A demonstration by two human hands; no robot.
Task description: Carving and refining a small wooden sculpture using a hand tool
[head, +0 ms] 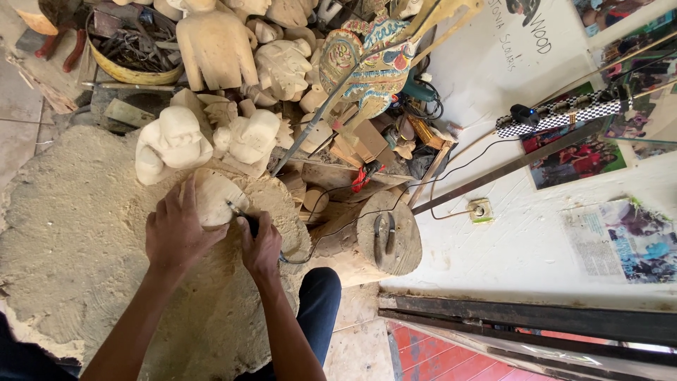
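Note:
My left hand [176, 229] rests flat on a pale, rounded wooden carving [215, 194] and holds it down on a mound of sawdust [70, 233]. Just to the right, my right hand [262, 243] grips a dark corded rotary tool [243, 217]. The tool's thin tip touches the carving's right side. A black cable [317, 243] runs from the tool toward the right.
Several unfinished pale wood figures [211, 42] crowd the area behind the carving. A painted carved figure [374, 56] leans there, and a log stump [388, 243] lies at the right. A basket of tools [134, 46] sits far left; a white wall with a socket [482, 210] and pictures is right.

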